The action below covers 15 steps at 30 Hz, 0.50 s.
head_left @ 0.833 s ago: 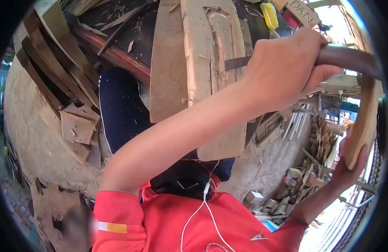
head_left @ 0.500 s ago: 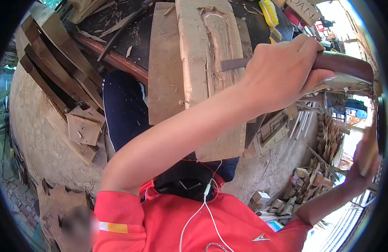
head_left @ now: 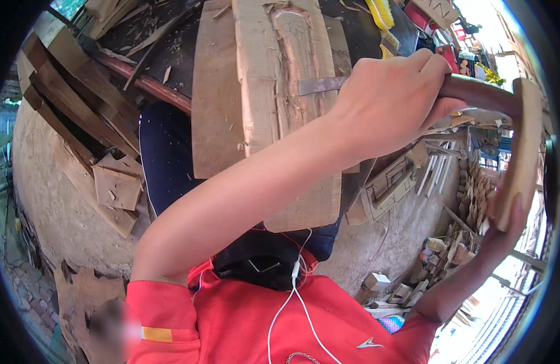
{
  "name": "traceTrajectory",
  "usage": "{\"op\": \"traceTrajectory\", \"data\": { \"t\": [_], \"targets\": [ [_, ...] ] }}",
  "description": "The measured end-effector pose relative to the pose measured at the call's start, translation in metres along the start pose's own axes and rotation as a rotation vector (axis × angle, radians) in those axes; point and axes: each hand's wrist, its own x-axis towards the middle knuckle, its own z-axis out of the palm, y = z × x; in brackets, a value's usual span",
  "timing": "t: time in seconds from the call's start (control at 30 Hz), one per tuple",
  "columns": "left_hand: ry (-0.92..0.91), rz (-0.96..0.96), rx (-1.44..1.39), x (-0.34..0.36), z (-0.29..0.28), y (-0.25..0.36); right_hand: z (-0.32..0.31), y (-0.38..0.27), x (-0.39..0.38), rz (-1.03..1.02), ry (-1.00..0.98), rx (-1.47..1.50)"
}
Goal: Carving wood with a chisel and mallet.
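Chisel [head_left: 478, 93] gripped in left hand [head_left: 392, 94]; blade [head_left: 322, 86] over carved board [head_left: 259, 79]; wooden club [head_left: 520, 155] gripped in right hand [head_left: 513, 225], farther right

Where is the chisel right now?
The chisel is right of centre in the head view, in the left hand, its blade over the grooved wooden board and its handle by the wooden stick.

Dark capital letters [head_left: 439, 10] stand on a tan piece [head_left: 430, 17] at the far right, partly cut off by the view's edge. A silvery, wordless emblem [head_left: 370, 344] marks the red shirt [head_left: 243, 315], near and right of its middle.
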Motion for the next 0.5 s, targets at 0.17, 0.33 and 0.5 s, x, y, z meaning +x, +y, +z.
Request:
{"op": "traceTrajectory", "data": {
  "t": [0.17, 0.33, 0.5],
  "targets": [
    [-0.074, 0.002, 0.044, -0.003, 0.009, 0.001, 0.026, 0.039, 0.008, -0.349, 0.988, -0.680],
    [-0.116, -0.058, 0.090, -0.009, 0.010, 0.002, 0.011, 0.017, 0.017, -0.334, 1.151, -0.353],
    [-0.183, -0.042, 0.136, -0.012, 0.015, -0.008, 0.025, 0.059, 0.017, 0.133, 0.821, -0.573]
  ]
}}
